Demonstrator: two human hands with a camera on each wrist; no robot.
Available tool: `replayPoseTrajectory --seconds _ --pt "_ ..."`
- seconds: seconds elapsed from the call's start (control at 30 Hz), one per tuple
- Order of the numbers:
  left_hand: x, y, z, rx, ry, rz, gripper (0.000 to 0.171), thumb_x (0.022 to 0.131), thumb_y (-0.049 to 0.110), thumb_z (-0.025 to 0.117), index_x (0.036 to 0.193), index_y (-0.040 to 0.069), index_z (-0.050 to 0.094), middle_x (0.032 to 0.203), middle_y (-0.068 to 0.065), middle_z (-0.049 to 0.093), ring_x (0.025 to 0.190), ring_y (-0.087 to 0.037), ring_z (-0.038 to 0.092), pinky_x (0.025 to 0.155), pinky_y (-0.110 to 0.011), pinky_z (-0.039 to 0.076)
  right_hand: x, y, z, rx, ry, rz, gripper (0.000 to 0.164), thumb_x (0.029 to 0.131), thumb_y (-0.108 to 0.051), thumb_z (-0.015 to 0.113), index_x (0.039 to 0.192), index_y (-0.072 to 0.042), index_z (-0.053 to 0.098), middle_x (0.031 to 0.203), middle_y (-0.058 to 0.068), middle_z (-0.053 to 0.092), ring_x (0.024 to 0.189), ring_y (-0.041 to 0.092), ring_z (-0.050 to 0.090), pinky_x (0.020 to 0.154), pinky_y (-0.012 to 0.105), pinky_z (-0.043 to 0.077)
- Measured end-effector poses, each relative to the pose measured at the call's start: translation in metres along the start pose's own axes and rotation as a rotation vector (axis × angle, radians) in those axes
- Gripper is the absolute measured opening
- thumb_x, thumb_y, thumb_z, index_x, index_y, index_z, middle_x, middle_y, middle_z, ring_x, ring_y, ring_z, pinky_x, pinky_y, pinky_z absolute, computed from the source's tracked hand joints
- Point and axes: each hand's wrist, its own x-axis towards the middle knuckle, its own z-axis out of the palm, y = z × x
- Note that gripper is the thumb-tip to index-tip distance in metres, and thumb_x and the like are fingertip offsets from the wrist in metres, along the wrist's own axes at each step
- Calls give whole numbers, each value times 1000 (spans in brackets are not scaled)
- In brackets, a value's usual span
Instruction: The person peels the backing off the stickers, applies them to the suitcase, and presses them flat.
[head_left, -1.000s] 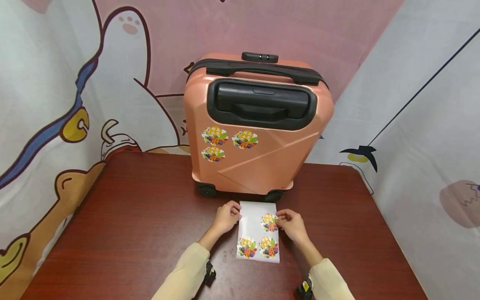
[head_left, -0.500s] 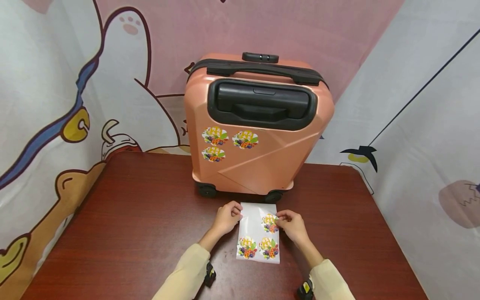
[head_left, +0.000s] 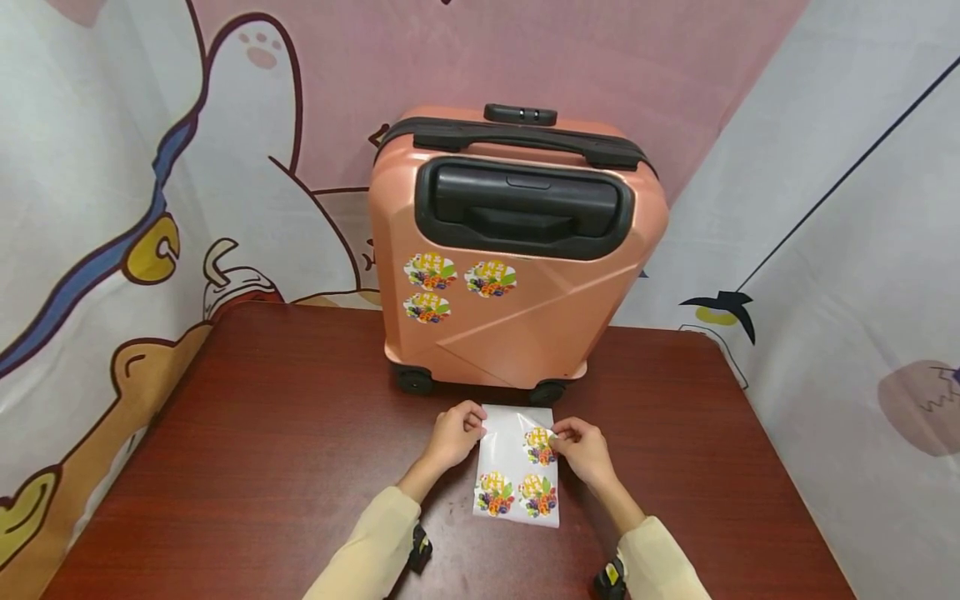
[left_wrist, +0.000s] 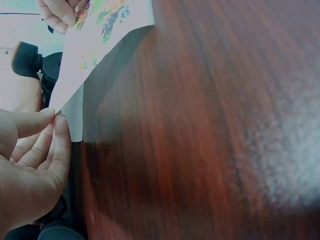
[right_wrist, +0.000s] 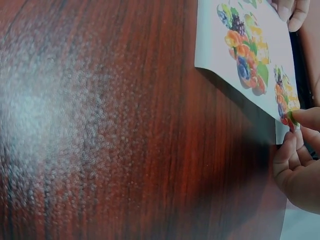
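A white sticker sheet (head_left: 502,454) with three round fruit stickers is held between my hands, in front of an upright pink suitcase (head_left: 517,317). My left hand (head_left: 453,437) pinches the sheet's left edge between thumb and fingertips. On the opposite side, my right hand (head_left: 585,450) pinches the right edge, with the thumb on the border of the upper-right fruit sticker (head_left: 538,447). In the right wrist view that sticker (right_wrist: 285,95) shows no clear gap from the sheet. The left wrist view has the sheet (left_wrist: 75,70) raised off the table, casting a shadow.
Three matching stickers (head_left: 429,273) are on the suitcase's left side. Black wheels (head_left: 415,382) stand on the dark red-brown wooden table (head_left: 285,450). A printed cloth (head_left: 600,67) hangs behind and around it.
Over the last second the sheet's upper edge shifts very slightly toward me. Both hands keep their grip and barely move; the suitcase stays still.
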Motion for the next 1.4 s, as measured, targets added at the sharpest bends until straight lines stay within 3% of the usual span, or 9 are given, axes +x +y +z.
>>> replayPoseTrajectory --seconds 0.5,0.77,1.07,1.4 --pt "1 3 0 -8 -19 -17 8 81 -3 65 88 1 65 74 -3 64 67 -13 57 59 -22 46 -1 -2 -1 -61 45 -66 10 74 5 70 75 -1 63 69 6 57 60 12 49 53 22 40" --pt "2 5 1 -21 -7 -27 6 80 -4 65 85 -1 65 72 -5 64 65 -12 56 55 -20 46 -1 -2 -1 -74 64 -78 21 74 5 71 67 -13 62 70 5 56 59 12 50 53 23 41" --pt "3 4 0 -8 0 -14 5 81 -4 64 81 1 65 74 -6 65 67 -14 58 57 -22 47 0 -2 -2 -33 37 -43 9 76 7 69 75 -1 64 66 6 58 56 12 50 49 23 43" --pt "3 7 -1 -28 -3 -26 6 80 -6 63 81 -1 65 72 -7 64 64 -14 58 55 -21 48 0 -3 -5 -27 29 -43 8 77 9 68 76 1 65 67 8 59 56 13 52 50 23 45"
